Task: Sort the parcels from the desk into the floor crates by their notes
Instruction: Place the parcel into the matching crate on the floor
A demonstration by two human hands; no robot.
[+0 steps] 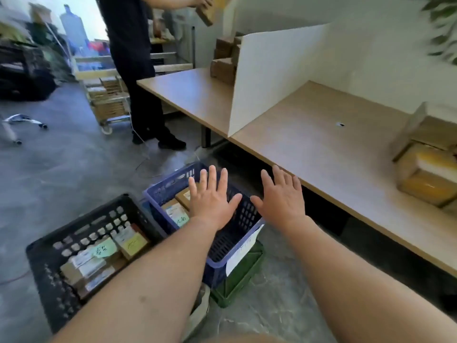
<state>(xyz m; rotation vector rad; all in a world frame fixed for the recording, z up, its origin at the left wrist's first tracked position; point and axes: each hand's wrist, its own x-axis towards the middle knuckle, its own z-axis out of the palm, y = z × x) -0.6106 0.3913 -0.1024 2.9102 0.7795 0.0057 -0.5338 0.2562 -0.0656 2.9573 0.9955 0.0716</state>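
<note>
My left hand (210,196) hovers flat over the blue crate (247,216), fingers spread, holding nothing. My right hand (282,196) is spread the same way beside it, near the desk's front edge, empty too. The blue crate sits on a green crate (237,278) and holds parcels with notes (176,211). A black crate (74,236) to the left holds several parcels with green and yellow notes (105,251). On the desk (321,154) at the far right lie brown parcels (427,167).
A white divider (274,78) stands on the desk. Beyond it are stacked cardboard boxes (223,65), and a person in dark clothes (133,63) holds a box. A trolley with boxes (108,100) stands on the grey floor at the left.
</note>
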